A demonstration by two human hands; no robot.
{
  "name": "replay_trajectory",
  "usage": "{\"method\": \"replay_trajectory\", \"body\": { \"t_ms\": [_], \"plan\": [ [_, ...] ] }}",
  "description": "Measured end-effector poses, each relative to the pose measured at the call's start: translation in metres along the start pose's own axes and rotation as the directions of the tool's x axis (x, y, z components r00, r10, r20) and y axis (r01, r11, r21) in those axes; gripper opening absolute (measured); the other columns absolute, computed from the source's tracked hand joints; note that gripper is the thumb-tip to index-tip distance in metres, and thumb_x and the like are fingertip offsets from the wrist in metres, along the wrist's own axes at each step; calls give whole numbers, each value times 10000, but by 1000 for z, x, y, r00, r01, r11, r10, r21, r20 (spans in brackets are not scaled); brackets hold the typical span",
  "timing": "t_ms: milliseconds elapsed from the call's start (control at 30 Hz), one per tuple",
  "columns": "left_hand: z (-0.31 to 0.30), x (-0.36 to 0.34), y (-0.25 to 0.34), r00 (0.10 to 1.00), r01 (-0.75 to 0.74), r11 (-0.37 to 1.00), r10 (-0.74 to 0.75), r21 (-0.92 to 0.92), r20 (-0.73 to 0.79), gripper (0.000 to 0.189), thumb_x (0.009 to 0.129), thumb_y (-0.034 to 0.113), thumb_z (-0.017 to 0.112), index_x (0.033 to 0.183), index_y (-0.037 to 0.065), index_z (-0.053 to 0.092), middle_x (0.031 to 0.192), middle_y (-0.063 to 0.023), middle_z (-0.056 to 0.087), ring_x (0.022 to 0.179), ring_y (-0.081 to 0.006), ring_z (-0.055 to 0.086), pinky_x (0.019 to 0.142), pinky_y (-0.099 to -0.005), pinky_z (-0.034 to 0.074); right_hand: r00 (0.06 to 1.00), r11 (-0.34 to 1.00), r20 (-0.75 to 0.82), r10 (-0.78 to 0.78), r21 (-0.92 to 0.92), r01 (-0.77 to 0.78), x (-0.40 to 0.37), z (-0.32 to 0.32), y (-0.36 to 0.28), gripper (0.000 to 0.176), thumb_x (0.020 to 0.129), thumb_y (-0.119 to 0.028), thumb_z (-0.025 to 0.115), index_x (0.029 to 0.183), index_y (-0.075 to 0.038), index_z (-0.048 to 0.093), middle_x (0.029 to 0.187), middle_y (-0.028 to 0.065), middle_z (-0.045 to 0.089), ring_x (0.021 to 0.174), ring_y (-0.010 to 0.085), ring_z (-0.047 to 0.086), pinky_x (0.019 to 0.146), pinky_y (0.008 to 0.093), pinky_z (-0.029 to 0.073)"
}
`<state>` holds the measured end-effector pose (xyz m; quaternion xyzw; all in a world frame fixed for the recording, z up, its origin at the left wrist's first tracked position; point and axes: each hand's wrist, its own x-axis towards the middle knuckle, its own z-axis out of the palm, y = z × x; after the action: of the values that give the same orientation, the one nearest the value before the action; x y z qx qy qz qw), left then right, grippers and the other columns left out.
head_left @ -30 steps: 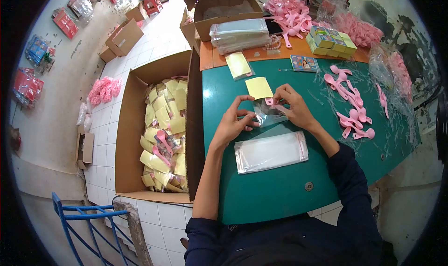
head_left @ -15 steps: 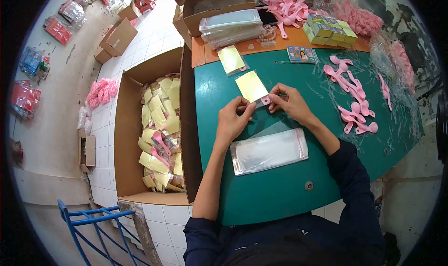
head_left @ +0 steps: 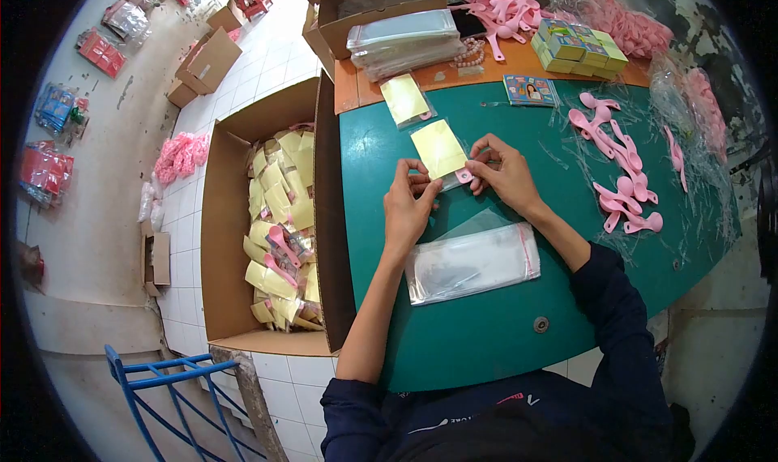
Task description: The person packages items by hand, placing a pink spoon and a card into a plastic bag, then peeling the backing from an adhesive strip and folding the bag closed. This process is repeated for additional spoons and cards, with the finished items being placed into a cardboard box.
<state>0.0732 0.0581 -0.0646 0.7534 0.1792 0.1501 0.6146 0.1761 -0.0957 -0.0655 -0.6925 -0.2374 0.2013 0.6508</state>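
A transparent plastic bag holding a yellow card (head_left: 439,149) lies at the middle of the green table. The end of a pink spoon (head_left: 463,175) shows at its lower right corner. My left hand (head_left: 409,209) pinches the bag's lower left edge between thumb and fingers. On the other side my right hand (head_left: 507,177) has its thumb and fingers closed on the lower right corner. Another bagged yellow card (head_left: 403,97) rests just beyond. Nearer to me, below both hands, is a stack of transparent bags (head_left: 474,264).
Left of the table, a deep cardboard box (head_left: 223,243) holds many packed yellow cards. Loose pink spoons (head_left: 620,182) and plastic strips lie at right. Stacked card blocks (head_left: 575,49) and a bag pile (head_left: 405,44) stand at the back. A blue metal frame (head_left: 174,373) is lower left.
The view has shifted slightly. Both hands stay at the bag's lower edge, with the fingers of my left hand a little higher beside it.
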Motion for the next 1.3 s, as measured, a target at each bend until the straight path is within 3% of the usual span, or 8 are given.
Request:
{"method": "replay_trajectory", "body": {
  "t_ms": [333, 467, 600, 933, 1067, 1167, 1267, 1300],
  "plan": [
    [3, 18, 6, 946, -314, 937, 323, 154, -38, 487, 827, 121, 639, 1265, 9, 458, 1114, -211, 580, 946, -244, 618, 718, -315, 527, 970, 941, -11, -242, -247, 232, -3, -4, -15, 331, 860, -95, 569, 1183, -25, 543, 823, 94, 627, 740, 166, 627, 632, 285, 514],
    [-4, 16, 2, 849, -401, 752, 520, 523, -97, 488, 840, 203, 631, 1263, 22, 466, 1219, -234, 506, 1061, -374, 547, 868, -407, 466, 762, 341, 224, -607, -793, 505, 21, -72, -25, 251, 820, -104, 551, 1056, -34, 603, 910, 155, 618, 897, 311, 586, 745, 415, 484],
    [-9, -15, 32, 934, -303, 840, 167, 450, 317, 313, 806, 200, 653, 1040, 16, 557, 1094, -183, 521, 979, -349, 553, 807, -402, 466, 919, 38, -226, -323, -973, -226, 14, -166, -31, 96, 745, -125, 614, 805, -54, 641, 835, 144, 634, 844, 316, 611, 733, 459, 467],
    [20, -35, 25, 872, -356, 855, 160, 377, 462, 232, 746, 54, 661, 957, 10, 573, 795, -100, 549, 719, -211, 569, 682, -330, 480, 973, 226, -215, -81, -955, -192, -4, -207, -37, 131, 728, -153, 636, 807, -49, 630, 840, 163, 645, 801, 324, 627, 629, 433, 464],
    [21, -30, 19, 855, -433, 853, 286, 291, 433, 148, 751, 27, 626, 859, -5, 529, 807, -118, 582, 715, -216, 599, 670, -313, 490, 855, 703, -517, -37, -622, -345, -21, -193, -88, 156, 823, -129, 532, 935, -31, 577, 809, 224, 617, 752, 283, 631, 605, 396, 454],
    [19, -27, 16, 892, -270, 959, 215, 88, 397, 135, 786, 35, 599, 859, 1, 492, 833, -125, 632, 752, -191, 634, 695, -286, 493, 799, -81, -47, -600, -990, -119, -27, -283, -48, 169, 864, -133, 534, 1006, -47, 564, 714, 71, 553, 599, 99, 547, 527, 252, 448],
    [15, -25, 23, 903, -77, 997, 78, -19, 422, 157, 828, 58, 589, 923, 14, 471, 852, -119, 671, 812, -152, 649, 742, -271, 492, 935, 796, -286, -210, -605, -6, -52, -262, -93, 247, 839, -106, 554, 1077, -44, 578, 693, 48, 572, 534, 90, 516, 500, 242, 425],
    [13, -26, 26, 899, -33, 999, 43, -31, 435, 169, 841, 65, 588, 948, 19, 466, 857, -117, 680, 831, -142, 651, 757, -270, 492, 903, 719, -361, -231, -689, -92, -54, -268, -89, 248, 834, -109, 563, 1070, -40, 588, 690, 45, 579, 543, 89, 519, 508, 238, 421]
  ]
}}
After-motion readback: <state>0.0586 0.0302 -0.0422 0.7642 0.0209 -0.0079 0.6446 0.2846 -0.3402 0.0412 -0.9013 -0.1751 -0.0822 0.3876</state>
